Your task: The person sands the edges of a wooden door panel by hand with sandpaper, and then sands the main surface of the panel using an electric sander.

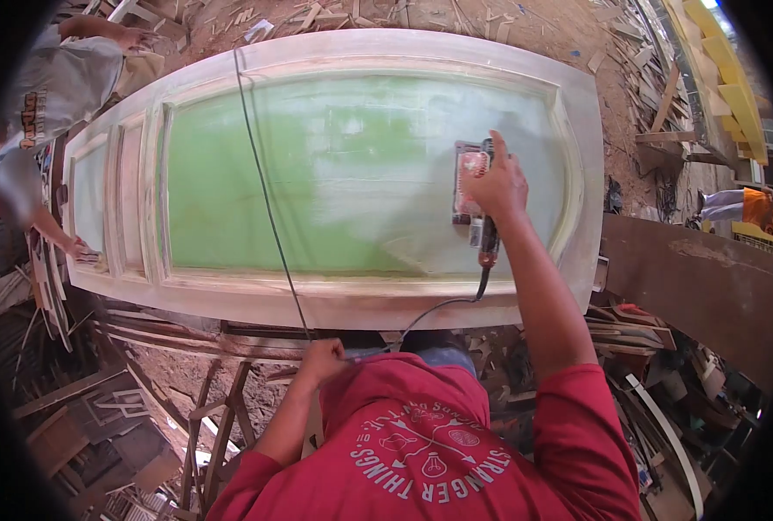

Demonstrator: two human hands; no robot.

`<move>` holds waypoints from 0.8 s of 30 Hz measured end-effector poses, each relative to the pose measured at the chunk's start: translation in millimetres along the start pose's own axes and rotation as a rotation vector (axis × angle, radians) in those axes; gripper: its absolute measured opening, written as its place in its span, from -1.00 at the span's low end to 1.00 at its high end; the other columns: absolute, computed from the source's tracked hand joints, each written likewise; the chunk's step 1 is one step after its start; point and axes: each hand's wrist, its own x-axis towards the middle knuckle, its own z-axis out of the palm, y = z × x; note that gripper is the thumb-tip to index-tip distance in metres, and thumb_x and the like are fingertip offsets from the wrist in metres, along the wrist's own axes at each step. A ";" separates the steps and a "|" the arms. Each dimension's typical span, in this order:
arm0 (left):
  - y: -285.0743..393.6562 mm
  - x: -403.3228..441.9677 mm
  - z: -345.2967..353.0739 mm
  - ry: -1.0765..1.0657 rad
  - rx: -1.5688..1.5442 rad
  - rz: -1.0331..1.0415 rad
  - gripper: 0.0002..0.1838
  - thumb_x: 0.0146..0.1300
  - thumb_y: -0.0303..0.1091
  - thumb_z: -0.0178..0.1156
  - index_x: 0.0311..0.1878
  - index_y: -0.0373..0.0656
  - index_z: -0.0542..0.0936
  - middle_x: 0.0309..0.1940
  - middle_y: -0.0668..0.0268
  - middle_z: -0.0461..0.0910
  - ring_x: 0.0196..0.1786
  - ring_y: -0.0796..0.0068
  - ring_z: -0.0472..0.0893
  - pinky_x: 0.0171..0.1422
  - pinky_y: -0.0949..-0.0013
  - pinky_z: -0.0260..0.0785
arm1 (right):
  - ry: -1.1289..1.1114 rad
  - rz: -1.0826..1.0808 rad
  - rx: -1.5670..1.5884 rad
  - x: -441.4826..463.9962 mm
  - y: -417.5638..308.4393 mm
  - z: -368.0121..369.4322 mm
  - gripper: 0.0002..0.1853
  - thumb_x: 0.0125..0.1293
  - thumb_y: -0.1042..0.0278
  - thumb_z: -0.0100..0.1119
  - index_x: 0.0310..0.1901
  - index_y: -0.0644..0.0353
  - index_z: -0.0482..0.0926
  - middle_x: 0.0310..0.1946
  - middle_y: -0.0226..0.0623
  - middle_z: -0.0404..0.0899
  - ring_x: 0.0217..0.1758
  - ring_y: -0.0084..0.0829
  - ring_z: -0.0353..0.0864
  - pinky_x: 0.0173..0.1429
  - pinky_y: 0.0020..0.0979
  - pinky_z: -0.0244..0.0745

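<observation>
A wooden door lies flat, its large panel green on the left and rubbed pale on the right. My right hand is closed around an electric sander resting on the pale part of that panel. From the sander's rear a black cord runs back toward my waist. My left hand is closed on the cord just past the door's near edge, by my shirt hem. A stretch of power cord crosses the door from the far edge to this hand.
At the left end another person leans over, one hand on the door frame. Another arm shows at the upper left. Wood scraps litter the ground; timber strips and a brown board lie close by.
</observation>
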 end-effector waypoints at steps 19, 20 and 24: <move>-256.4 -87.3 -131.9 1.209 -1.943 -0.272 0.32 0.29 0.35 0.51 0.84 0.30 -0.21 0.75 -0.03 -0.08 0.57 -0.37 0.41 0.49 -0.54 0.52 | -0.064 0.083 -0.032 -29.8 11.2 -4.9 0.09 0.20 0.07 0.53 0.75 -0.12 0.16 0.29 0.20 0.58 0.36 0.23 0.66 0.48 0.09 0.57; -277.3 -99.3 -131.1 1.233 -1.986 -0.257 0.29 0.31 0.32 0.51 0.84 0.34 -0.19 0.76 -0.01 -0.09 0.58 -0.36 0.41 0.48 -0.54 0.53 | -0.060 0.106 -0.023 -33.2 7.4 -1.8 0.10 0.19 0.08 0.52 0.75 -0.11 0.15 0.30 0.20 0.58 0.36 0.23 0.66 0.48 0.10 0.57; -356.7 -112.8 -61.9 1.193 -2.186 -0.550 0.08 0.43 0.44 0.33 0.82 0.38 0.00 0.69 0.02 0.08 0.42 -0.18 0.56 0.31 -0.50 0.62 | -0.064 0.068 -0.043 -48.8 -19.7 6.2 0.08 0.21 0.10 0.48 0.75 -0.10 0.15 0.29 0.19 0.58 0.34 0.23 0.67 0.47 0.10 0.58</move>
